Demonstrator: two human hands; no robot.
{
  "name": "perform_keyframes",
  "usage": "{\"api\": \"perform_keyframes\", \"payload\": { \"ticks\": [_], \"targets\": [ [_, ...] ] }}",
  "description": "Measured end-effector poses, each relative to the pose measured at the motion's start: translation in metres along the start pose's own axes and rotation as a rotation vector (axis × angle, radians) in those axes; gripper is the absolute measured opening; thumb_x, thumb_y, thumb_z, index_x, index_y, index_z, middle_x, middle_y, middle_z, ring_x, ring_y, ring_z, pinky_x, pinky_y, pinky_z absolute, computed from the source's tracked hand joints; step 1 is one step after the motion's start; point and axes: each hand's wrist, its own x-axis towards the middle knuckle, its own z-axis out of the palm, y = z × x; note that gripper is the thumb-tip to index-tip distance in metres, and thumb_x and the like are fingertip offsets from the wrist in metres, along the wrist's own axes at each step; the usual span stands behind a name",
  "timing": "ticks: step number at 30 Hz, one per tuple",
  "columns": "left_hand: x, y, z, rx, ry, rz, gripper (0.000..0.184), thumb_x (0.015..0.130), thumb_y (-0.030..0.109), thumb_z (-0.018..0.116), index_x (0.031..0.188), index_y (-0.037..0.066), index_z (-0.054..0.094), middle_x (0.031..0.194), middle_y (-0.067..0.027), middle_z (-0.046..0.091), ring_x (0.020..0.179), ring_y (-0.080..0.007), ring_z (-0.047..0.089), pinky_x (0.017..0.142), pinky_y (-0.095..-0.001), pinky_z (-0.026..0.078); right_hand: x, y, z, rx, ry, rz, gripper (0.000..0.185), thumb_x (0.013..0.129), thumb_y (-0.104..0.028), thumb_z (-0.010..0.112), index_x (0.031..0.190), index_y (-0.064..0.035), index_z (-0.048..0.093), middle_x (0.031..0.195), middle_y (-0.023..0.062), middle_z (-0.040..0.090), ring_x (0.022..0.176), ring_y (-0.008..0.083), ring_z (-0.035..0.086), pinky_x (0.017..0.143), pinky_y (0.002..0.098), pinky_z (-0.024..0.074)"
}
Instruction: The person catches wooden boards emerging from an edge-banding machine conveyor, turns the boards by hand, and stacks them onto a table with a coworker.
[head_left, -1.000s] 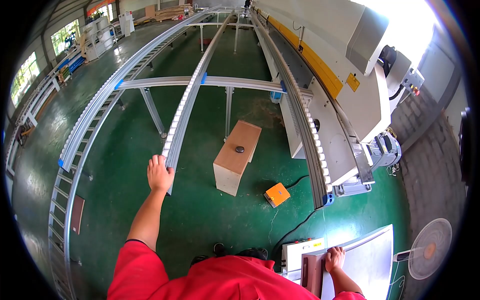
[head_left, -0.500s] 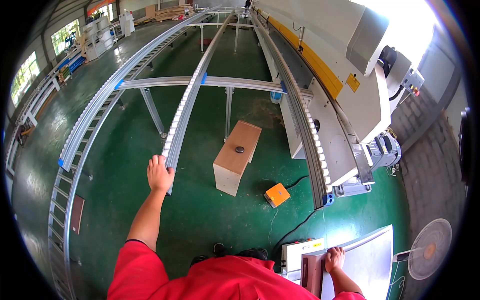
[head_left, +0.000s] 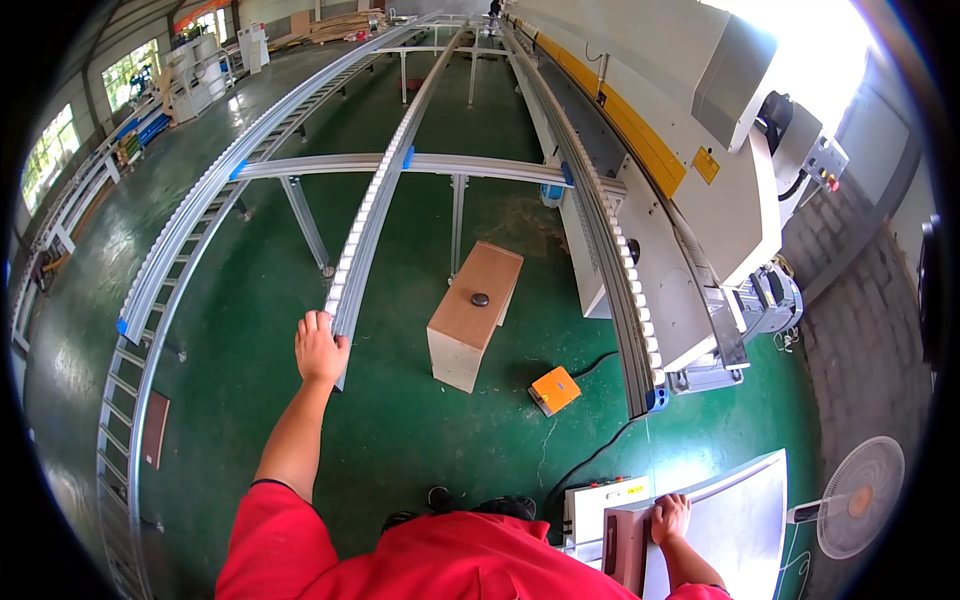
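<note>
Green floor [head_left: 250, 370] underfoot, glossy, with a long white machine [head_left: 640, 60] along the right side. Beside it, three long rails in pale metal, set with white wheels: left rail [head_left: 180, 225], middle rail [head_left: 378, 220] and right rail [head_left: 605, 250], joined by a crossbar [head_left: 480, 165]. Of these, the middle rail with its near end straight ahead on the left. Looks stiff and tied into the frame, so probably heavy and hard to shift, hardly fragile; perhaps slippery and rolling on top. Best taken by the solid metal flanks, clear of the wheels. At lower right, a pale console [head_left: 735, 515] with a sloping top, likely rigid and weighty, best held by the squared edge. On the floor between middle and right rails, a brown-topped box [head_left: 480, 265]; far right, a round fan [head_left: 860, 497]; nearer the right rail's end, an orange unit [head_left: 554, 390]. Left hand [head_left: 320, 347] clasping the middle rail's near end, fingers over the wheels; right hand [head_left: 670, 518] curled over the console's edge, gripping or merely resting, impossible to tell. Smallest, a black disc [head_left: 480, 299] atop the box.
</note>
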Motion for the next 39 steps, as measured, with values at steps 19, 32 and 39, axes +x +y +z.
{"api": "perform_keyframes", "payload": {
  "ticks": [19,32,39],
  "targets": [
    [-0.001,-0.001,0.000,-0.018,0.002,0.005,0.038,0.074,0.014,0.068,0.109,0.009,0.052,0.112,-0.0097,0.052,0.110,-0.0313,0.053,0.094,-0.0435,0.045,0.000,-0.004,-0.001,-0.001,0.031,-0.015,0.018,0.077,-0.016,0.053,0.081,-0.0062,0.068,0.094,0.0133,0.065,0.102,0.0351,0.054,0.095,0.0453,0.0405],
    [0.001,0.002,0.004,0.031,0.018,0.020,0.035,0.077,0.016,0.067,0.109,0.009,0.056,0.114,-0.0089,0.053,0.110,-0.0300,0.053,0.096,-0.0410,0.046,0.002,-0.001,-0.001,-0.011,-0.038,0.032,0.017,0.082,-0.017,0.054,0.085,-0.0074,0.068,0.097,0.0122,0.064,0.105,0.0344,0.053,0.098,0.0474,0.0389],
    [0.001,0.000,0.008,0.063,0.005,0.024,0.034,0.078,0.019,0.065,0.110,0.009,0.057,0.114,-0.0090,0.054,0.110,-0.0304,0.054,0.096,-0.0411,0.046,0.004,-0.005,-0.005,-0.002,-0.047,-0.009,0.019,0.083,-0.017,0.053,0.087,-0.0047,0.067,0.097,0.0130,0.064,0.104,0.0345,0.054,0.096,0.0449,0.0405]
  ]
}}
